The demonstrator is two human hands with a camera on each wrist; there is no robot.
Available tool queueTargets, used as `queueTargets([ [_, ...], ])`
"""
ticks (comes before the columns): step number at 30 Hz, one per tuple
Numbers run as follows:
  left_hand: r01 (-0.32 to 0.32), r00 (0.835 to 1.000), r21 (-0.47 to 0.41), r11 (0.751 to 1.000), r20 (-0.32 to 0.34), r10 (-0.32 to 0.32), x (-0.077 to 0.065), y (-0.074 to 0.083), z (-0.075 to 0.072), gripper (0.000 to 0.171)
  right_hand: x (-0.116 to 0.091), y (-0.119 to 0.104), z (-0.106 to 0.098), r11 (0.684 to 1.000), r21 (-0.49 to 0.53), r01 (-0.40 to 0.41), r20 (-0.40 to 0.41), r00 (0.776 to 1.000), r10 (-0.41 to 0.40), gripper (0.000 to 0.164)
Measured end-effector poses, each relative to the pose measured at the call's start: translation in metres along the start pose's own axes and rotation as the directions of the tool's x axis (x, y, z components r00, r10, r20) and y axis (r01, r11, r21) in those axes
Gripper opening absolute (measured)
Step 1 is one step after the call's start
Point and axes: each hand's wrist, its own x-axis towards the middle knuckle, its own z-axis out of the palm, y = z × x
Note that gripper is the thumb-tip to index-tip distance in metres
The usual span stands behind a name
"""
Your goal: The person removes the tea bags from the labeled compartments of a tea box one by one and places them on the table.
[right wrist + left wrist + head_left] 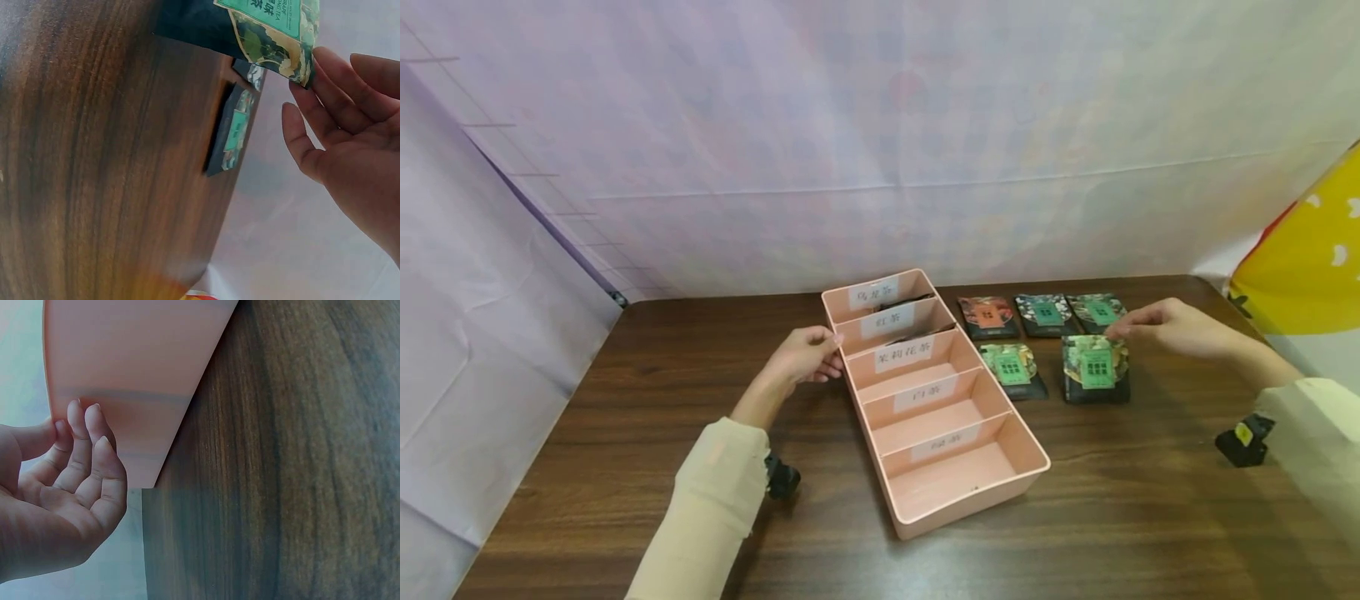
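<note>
A pink box [962,508] with labelled compartments sits at an angle on the table. My left hand [805,354] pinches its left rim between thumb and forefinger, the other fingers bent along the outer wall [125,369]. My right hand [1172,329] holds a green and black tea sachet [1096,371] by its upper right corner, to the right of the box. In the right wrist view the sachet [269,37] hangs from the fingertips over the table. Dark sachets [917,333] poke out of the two farthest compartments.
Beside the box lie a red sachet [988,315], a dark floral sachet [1047,313], another green sachet [1097,310] and a light green one [1015,367]. A pale curtain [880,167] hangs behind the brown table [647,400]. Yellow cloth [1307,250] hangs at the right.
</note>
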Motion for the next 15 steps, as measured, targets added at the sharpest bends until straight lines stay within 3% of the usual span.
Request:
queueTargets([
  [9, 0.001, 1.0, 0.006, 1.0, -0.003, -0.001, -0.001, 0.002, 0.0, 0.018, -0.009, 0.001, 0.006, 1.0, 0.003, -0.011, -0.024, 1.0, 0.011, 0.034],
  [15, 0.003, 1.0, 0.004, 1.0, -0.008, -0.003, -0.002, 0.002, 0.0, 0.019, -0.022, 0.0, 0.018, 0.999, 0.033, 0.008, 0.016, 1.0, -0.009, 0.034],
])
